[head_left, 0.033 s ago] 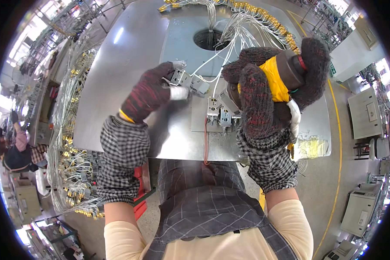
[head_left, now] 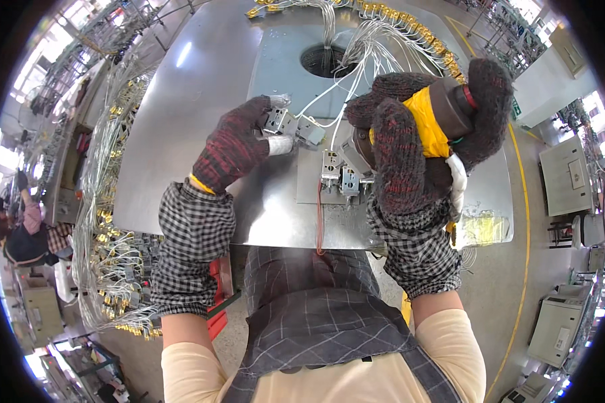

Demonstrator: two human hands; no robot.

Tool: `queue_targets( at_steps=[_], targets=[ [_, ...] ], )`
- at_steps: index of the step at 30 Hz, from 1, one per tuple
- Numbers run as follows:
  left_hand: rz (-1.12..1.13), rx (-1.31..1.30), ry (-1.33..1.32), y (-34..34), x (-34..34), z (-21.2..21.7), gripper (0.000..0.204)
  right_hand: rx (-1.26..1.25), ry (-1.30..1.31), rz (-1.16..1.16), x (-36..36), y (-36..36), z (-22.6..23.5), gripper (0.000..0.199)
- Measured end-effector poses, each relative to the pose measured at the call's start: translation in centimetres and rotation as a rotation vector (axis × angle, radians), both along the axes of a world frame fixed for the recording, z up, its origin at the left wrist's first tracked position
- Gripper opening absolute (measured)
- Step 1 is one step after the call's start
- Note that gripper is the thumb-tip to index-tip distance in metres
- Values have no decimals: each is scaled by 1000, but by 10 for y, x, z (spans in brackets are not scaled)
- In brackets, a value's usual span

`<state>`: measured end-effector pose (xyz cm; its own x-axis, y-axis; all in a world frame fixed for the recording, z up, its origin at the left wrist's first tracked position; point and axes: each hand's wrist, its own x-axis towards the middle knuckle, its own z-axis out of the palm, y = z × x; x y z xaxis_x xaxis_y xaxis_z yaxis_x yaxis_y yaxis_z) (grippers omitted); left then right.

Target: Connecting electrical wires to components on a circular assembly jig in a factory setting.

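Note:
My left hand point(head_left: 232, 144), in a dark red-black knit glove with white-taped fingertips, pinches a small silver metal terminal block point(head_left: 281, 122). A second grey block point(head_left: 310, 131) adjoins it, and white wires run from there toward the back. My right hand point(head_left: 407, 154), also gloved, is wrapped round a dark, thick-bodied hand tool point(head_left: 447, 111) bound with yellow tape. Its fingers hide much of the tool, so I cannot tell its exact kind. Beside the tool's grey front end, two more metal blocks point(head_left: 331, 164) point(head_left: 349, 183) stand on a small plate point(head_left: 308, 191); a reddish wire hangs from one.
The metal worktable point(head_left: 154, 168) has a round dark hole point(head_left: 323, 62) where white wires point(head_left: 376, 43) gather. Brass-coloured terminals point(head_left: 410, 20) line its far edge. Wire bundles point(head_left: 104, 148) hang at the left, where another person point(head_left: 30, 232) works. Grey cabinets point(head_left: 566, 176) stand at the right.
My left hand and forearm have shifted slightly to the right, the fingers still on the metal block. My right hand and the tool look unmoved.

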<state>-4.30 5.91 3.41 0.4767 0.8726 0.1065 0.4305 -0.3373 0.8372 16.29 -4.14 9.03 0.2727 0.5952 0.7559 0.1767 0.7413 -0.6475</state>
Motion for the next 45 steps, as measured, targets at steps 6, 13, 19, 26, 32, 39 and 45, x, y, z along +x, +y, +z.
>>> queue_targets(
  at_steps=[6,13,19,26,32,39,45],
  targets=[
    [-84,125,-182,-11,-7,34,57,-62,156,-14,-2,-1,-10,76],
    [-201,85,-128,-33,6,-2,60,67,145,51,7,20,-16,74],
    [-191,-342,-539,-43,15,-13,62,124,161,65,19,22,-17,72],
    [-151,130,-270,-46,48,-10,69,368,262,192,41,34,-8,72],
    [-105,118,109,-45,35,-9,71,277,336,195,26,16,-2,80],
    [-108,237,241,-50,42,2,58,113,551,375,7,3,16,69],
    [-62,188,324,-52,49,3,71,92,533,414,0,3,9,62]
  ],
)
